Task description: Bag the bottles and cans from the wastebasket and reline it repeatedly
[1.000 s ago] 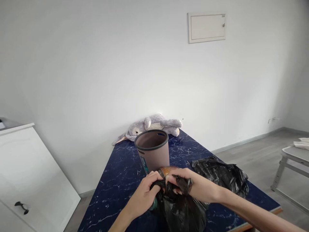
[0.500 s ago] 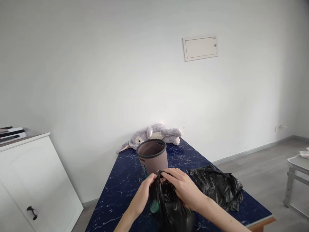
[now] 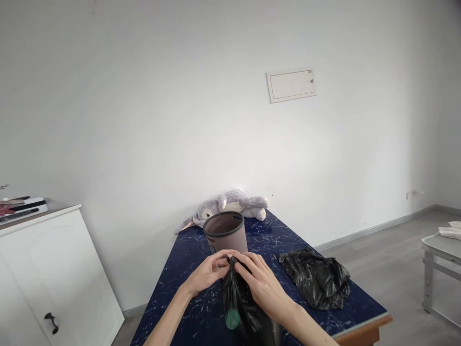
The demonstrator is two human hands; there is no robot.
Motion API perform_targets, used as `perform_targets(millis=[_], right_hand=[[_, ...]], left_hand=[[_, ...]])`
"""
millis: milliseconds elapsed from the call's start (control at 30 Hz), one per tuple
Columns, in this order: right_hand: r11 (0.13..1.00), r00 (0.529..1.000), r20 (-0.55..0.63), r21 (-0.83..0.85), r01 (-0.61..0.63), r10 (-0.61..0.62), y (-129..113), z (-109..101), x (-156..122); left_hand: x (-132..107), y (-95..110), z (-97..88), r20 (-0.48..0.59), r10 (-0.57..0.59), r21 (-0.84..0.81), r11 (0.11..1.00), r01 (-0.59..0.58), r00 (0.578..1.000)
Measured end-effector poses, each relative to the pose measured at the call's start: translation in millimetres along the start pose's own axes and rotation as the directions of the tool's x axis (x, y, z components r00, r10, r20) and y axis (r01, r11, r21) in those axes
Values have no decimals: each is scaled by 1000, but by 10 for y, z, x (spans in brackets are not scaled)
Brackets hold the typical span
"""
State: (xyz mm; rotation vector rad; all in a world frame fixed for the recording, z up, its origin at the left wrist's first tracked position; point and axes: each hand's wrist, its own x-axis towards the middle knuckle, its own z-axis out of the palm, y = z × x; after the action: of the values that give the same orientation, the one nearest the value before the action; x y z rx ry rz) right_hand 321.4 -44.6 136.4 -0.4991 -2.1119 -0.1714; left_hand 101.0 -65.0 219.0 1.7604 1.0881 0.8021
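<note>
I have both hands pinched on the gathered neck of the black bag (image 3: 254,319), at the near edge of my view: the left hand (image 3: 205,275) from the left, the right hand (image 3: 265,284) from the right, probably so the thin film stays bunched between them. A green round item (image 3: 232,318) presses against the bag's left side, which I take as its contents pulling the plastic taut. The bin (image 3: 230,241) stands upright just beyond, apparently leaving my hands room. The crumpled bag (image 3: 319,278) lies right on the blue table (image 3: 173,274), clear of my fingers; the plush toy (image 3: 234,204) lies at the far end, probably propped by the wall (image 3: 180,120).
</note>
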Motion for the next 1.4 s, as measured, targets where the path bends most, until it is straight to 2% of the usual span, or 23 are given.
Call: perform_targets(millis=[67, 200, 567, 733, 1000, 1100, 1200, 1267, 1400], right_hand=[[1000, 1000, -20, 17, -10, 10, -4, 12, 1], [997, 998, -37, 54, -51, 53, 10, 7, -7], [985, 992, -29, 124, -116, 121, 61, 7, -178], [939, 978, -30, 287, -190, 207, 102, -44, -360], [829, 917, 19, 420, -369, 398, 128, -191, -727], [742, 878, 55, 511, -435, 476, 135, -247, -786], [607, 832, 116, 630, -483, 542, 122, -280, -713], [470, 796, 197, 717, -515, 572, 96, -283, -612], [114, 732, 340, 863, -492, 591, 63, -241, -425]], left_hand=[[8, 12, 13, -15, 35, 21, 999, -35, 999], [31, -20, 44, -109, 87, 80, 994, -79, 990], [-107, -108, 66, -307, 112, 134, 988, -74, 945], [-223, -285, 25, -394, 86, 116, 992, -44, 915], [-503, -648, -33, -467, -8, 1, 1000, 10, 884], [-563, -721, -61, -494, -42, -89, 996, -3, 868], [-533, -696, -21, -505, -71, -225, 973, -52, 860], [-482, -629, 53, -490, -88, -327, 941, -90, 867], [-392, -463, 234, -432, -105, -483, 866, -131, 896]])
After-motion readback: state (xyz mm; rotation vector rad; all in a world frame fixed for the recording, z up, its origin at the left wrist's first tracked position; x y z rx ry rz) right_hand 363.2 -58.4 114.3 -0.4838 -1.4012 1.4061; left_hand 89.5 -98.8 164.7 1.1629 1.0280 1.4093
